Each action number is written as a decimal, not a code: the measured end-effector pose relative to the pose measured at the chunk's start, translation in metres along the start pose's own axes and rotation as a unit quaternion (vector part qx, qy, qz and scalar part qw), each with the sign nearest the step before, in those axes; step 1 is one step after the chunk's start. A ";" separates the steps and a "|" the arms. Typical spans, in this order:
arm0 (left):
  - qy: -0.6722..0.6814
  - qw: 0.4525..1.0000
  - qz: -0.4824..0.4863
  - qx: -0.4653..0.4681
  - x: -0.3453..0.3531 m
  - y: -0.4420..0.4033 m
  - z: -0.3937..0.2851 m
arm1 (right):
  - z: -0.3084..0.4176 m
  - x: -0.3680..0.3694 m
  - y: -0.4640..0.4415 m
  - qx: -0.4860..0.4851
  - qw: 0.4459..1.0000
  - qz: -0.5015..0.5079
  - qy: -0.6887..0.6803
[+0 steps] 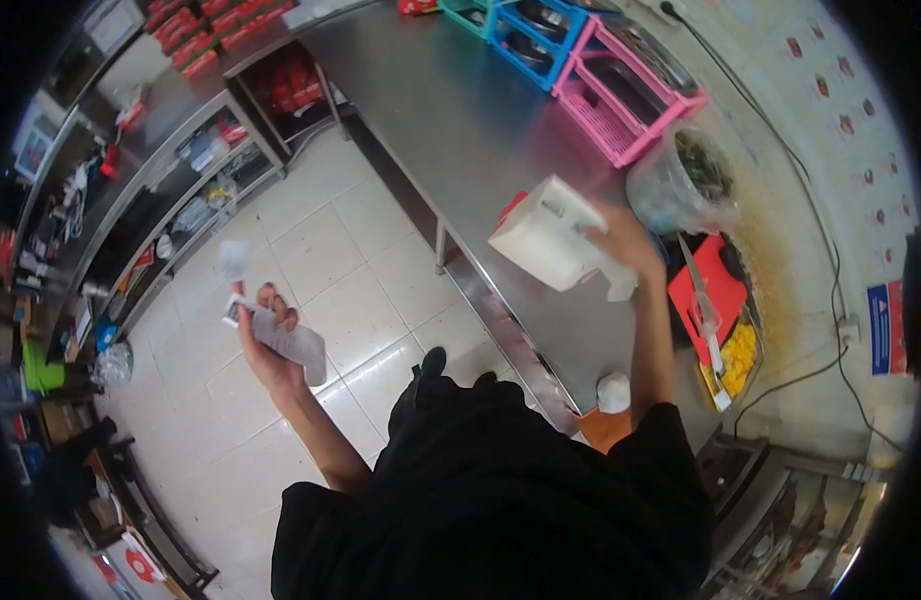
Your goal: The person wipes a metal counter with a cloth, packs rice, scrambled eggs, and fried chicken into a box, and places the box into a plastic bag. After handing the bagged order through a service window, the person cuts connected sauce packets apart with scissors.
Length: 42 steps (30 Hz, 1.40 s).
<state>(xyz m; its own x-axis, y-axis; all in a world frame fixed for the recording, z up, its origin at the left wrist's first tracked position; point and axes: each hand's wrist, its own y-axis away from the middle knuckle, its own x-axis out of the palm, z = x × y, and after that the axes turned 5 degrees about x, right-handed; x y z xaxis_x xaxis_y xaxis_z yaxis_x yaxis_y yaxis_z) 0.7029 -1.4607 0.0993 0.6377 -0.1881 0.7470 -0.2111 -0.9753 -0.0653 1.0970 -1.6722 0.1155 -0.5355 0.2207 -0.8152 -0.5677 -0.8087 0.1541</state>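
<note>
My left hand is raised over the floor on the left, its fingers closed around white printed paper slips. One small slip stands up beyond the fingertips. On the right, my right hand grips the side of a white cardboard box at the steel counter. The box is tilted, with a flap hanging near the wrist; a bit of red shows behind its far edge. Slight blur hides how the right fingertips lie.
By the wall, a knife lies on a red cutting board, near chopped yellow food. A plastic-lined tub holds greens. Pink and blue baskets stand farther back. A white round item sits near the counter's front.
</note>
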 end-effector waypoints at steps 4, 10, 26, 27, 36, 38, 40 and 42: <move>-0.014 0.975 0.132 -0.177 0.022 0.001 0.063 | -0.072 -0.035 -0.040 -0.050 0.992 0.052 0.102; -0.038 0.904 0.255 -0.342 0.078 0.031 0.114 | -0.047 0.003 -0.023 0.070 0.981 -0.155 0.090; -0.377 0.691 0.605 0.120 0.136 0.055 0.326 | -0.073 -0.014 0.145 0.155 0.829 -0.438 -0.310; -0.398 0.620 0.648 0.192 0.131 0.060 0.347 | -0.077 -0.014 0.156 0.216 0.806 -0.432 -0.343; -0.392 0.614 0.685 0.021 0.175 0.043 0.327 | -0.073 0.007 0.184 0.158 0.766 -0.475 -0.403; -0.349 0.654 0.670 0.037 0.198 0.043 0.304 | -0.067 0.002 0.170 0.165 0.803 -0.463 -0.336; -0.375 0.608 0.699 -0.009 0.221 0.041 0.272 | -0.059 -0.008 0.154 0.154 0.841 -0.441 -0.273; -0.352 0.601 0.717 0.000 0.235 0.043 0.249 | -0.048 -0.020 0.139 0.123 0.879 -0.409 -0.210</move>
<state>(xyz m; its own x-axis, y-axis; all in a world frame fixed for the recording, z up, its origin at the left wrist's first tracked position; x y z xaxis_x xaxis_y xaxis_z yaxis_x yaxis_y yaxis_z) 1.0283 -1.5762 0.1069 -0.0455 -0.8383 -0.5433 -0.9182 0.2493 -0.3078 1.0593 -1.8151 0.1267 -0.0386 0.8977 -0.4389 -0.9609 -0.1538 -0.2301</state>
